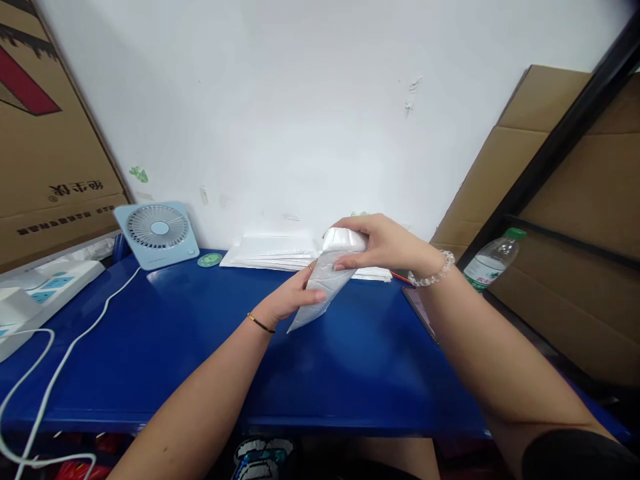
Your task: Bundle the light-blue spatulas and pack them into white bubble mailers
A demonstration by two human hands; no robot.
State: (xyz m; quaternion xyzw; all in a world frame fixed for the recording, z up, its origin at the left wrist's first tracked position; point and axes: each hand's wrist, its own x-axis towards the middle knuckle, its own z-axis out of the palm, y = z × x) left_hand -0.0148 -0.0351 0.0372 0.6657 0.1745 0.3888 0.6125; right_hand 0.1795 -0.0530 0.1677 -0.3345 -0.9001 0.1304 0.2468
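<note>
Closest to me, over the near part of the blue counter (pixel 365 373), both forearms reach inward so the two hands meet about mid-view, where I judge control is easiest. The left hand (pixel 293 295) has its grip clamped on the lower part of a white sleeve (pixel 326 279), thumb across the near face and fingers behind, mostly hidden; I read this as a steadying hold. The right hand (pixel 380 243) is clamped on the upper end, thumb in front and fingers arched over the top, which would keep the folded, puffy end gathered. The sleeve is held tilted above the counter, its pointed corner down toward the left; I cannot tell whether anything is inside.

To the right, a phone (pixel 420 308) lies partly behind the right forearm, and a green-capped bottle (pixel 493 260) stands beyond that arm, both probably put aside to leave working room. On the left, a white cable (pixel 75 350) runs along that side, well apart from the hands. Farther back, a stack of white sheets (pixel 273 252) lies near the wall (pixel 300 113), presumably for easy reach, and a light-blue fan (pixel 159 233) leans back beside it, facing this way, perhaps for air.
</note>
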